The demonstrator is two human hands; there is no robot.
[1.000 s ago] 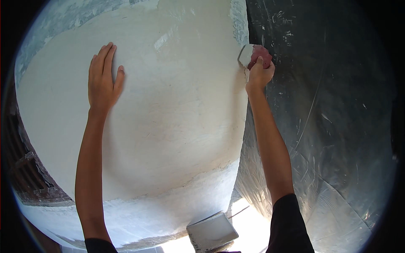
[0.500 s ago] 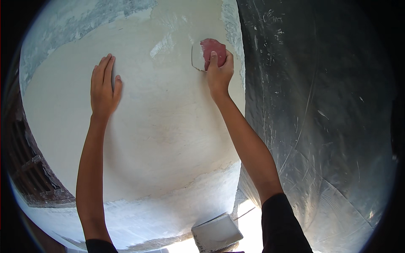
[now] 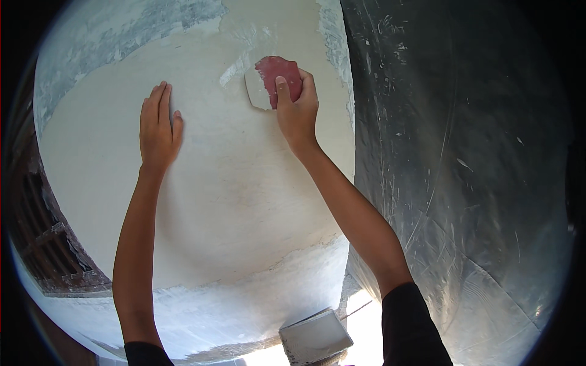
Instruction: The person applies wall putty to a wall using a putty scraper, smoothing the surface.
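My right hand [image 3: 298, 116] grips a flat red putty spreader [image 3: 282, 76] whose left part is coated in cream paste. The thumb lies across its face, and the spreader rests against a large cream-coated surface [image 3: 226, 177]. A patch of paler smears [image 3: 234, 70] is just left of the spreader. Flat against the same surface, farther left, my left hand [image 3: 160, 131] has its fingers stretched out together and the thumb apart. It holds nothing.
Below, between my arms, sits a rectangular grey-white tray [image 3: 314, 337]. Dark sheeting [image 3: 464, 152], scratched and spattered with white, covers the right side. A brown slatted opening [image 3: 49, 232] lies at the left edge. Bluish-white areas [image 3: 122, 46] border the cream coating.
My right hand has slid left across the surface with the spreader. My left hand appears slightly farther right in the picture, along with a small shift of the whole view.
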